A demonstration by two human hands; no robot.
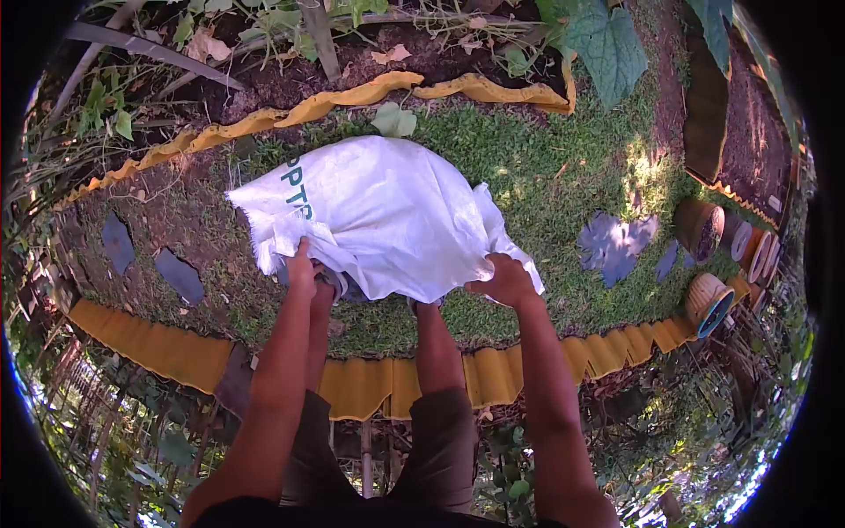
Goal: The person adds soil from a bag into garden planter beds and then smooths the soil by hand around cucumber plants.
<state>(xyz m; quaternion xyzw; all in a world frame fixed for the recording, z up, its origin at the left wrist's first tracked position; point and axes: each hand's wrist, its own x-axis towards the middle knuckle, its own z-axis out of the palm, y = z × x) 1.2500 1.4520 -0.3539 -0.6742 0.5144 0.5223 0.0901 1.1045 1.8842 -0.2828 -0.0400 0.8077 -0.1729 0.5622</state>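
Note:
A large white woven sack with green lettering lies bulging on the grass in front of my feet. Its frayed open end points left. My left hand is closed on the gathered cloth near that frayed end. At the sack's lower right corner, my right hand pinches the fabric between thumb and fingers. What the sack contains is hidden.
Corrugated yellow edging borders a planted bed beyond the sack, and more yellow edging runs behind my legs. Flat grey stepping stones lie in the grass. Flowerpots stand at the right.

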